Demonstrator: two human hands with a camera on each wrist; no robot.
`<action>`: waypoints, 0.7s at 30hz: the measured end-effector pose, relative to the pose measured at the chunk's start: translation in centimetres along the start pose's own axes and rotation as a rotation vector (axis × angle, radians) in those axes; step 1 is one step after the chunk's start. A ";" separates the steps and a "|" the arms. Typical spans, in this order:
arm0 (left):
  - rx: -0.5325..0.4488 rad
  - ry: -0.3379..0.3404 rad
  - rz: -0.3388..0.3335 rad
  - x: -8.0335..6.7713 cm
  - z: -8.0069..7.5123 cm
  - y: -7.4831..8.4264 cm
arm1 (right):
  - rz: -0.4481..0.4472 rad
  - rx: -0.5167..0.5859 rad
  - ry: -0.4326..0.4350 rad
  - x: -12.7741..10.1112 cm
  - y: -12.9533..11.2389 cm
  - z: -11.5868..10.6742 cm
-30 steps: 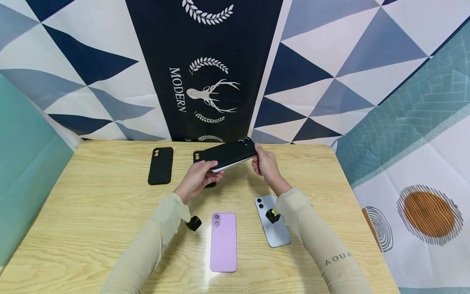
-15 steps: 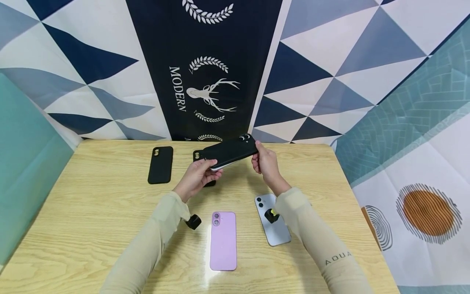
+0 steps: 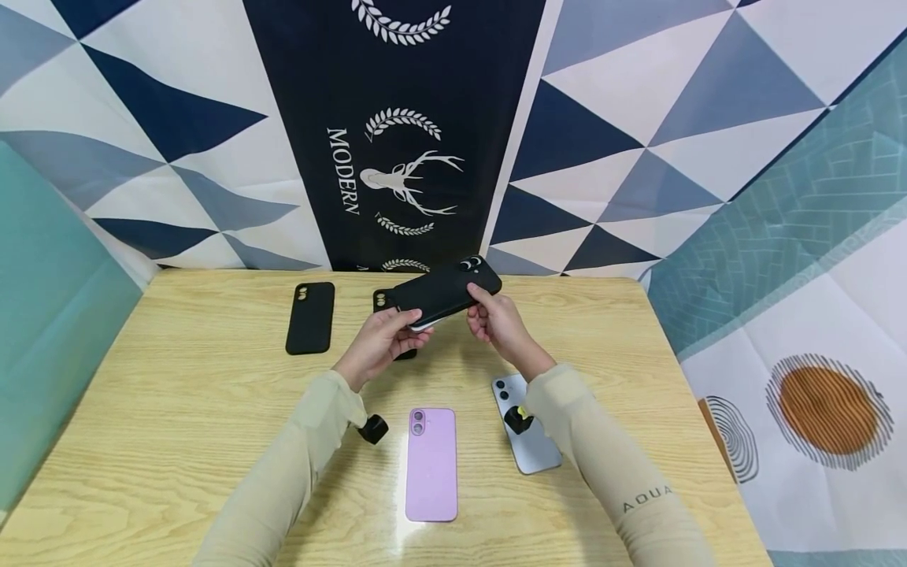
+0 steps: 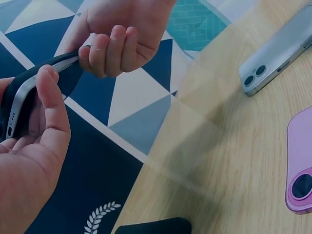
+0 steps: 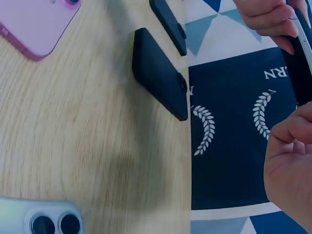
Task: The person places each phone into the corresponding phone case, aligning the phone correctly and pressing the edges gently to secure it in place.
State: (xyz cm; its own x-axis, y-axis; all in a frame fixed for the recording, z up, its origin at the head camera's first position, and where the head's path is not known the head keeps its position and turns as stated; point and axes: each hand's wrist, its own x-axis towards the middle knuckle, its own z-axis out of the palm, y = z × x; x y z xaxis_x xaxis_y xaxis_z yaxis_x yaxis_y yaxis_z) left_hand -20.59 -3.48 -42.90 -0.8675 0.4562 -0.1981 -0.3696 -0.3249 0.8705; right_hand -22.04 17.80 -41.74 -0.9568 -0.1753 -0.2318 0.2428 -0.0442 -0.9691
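A black phone case [image 3: 446, 290] hangs tilted above the far part of the table, with a silver-edged phone [image 4: 22, 95] partly inside it. My left hand [image 3: 386, 340] grips the lower left end, where the phone's bare edge with small holes shows outside the case. My right hand [image 3: 505, 323] pinches the near long side close to the camera end, thumb on the case's back. In the left wrist view the silver edge runs from the left hand toward the right fingers [image 4: 117, 48]. The phone's screen side is hidden.
Behind the held phone, a second black case [image 3: 380, 299] lies partly covered on the table; another black case [image 3: 309, 319] lies further left. A lilac phone [image 3: 431, 465] lies in front, and a pale blue phone [image 3: 534, 449] sits under the right wrist. A patterned backdrop [image 3: 581, 157] borders the table's far edge.
My right hand has moved left along the case's near side, from the camera end's corner, baring that corner. The left hand has stayed almost still.
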 end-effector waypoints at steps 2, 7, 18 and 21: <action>-0.005 -0.005 -0.005 0.0 0.0 0.0 | -0.004 0.015 -0.002 0.1 0.0 0.0; 0.006 -0.012 -0.003 -0.1 0.0 0.2 | 0.036 0.089 -0.029 0.0 0.2 0.4; 0.036 -0.008 0.012 0.0 0.2 0.2 | 0.065 0.045 -0.197 0.1 1.2 2.6; 0.009 -0.004 0.002 0.0 0.2 0.1 | 0.057 0.051 -0.194 0.2 1.2 2.8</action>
State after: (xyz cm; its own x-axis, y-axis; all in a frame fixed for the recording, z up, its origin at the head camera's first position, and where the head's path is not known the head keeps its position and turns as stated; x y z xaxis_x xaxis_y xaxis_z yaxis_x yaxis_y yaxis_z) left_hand -20.56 -3.34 -42.72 -0.8668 0.4588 -0.1950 -0.3653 -0.3182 0.8748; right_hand -21.49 14.92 -42.69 -0.8938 -0.3652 -0.2604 0.3081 -0.0778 -0.9482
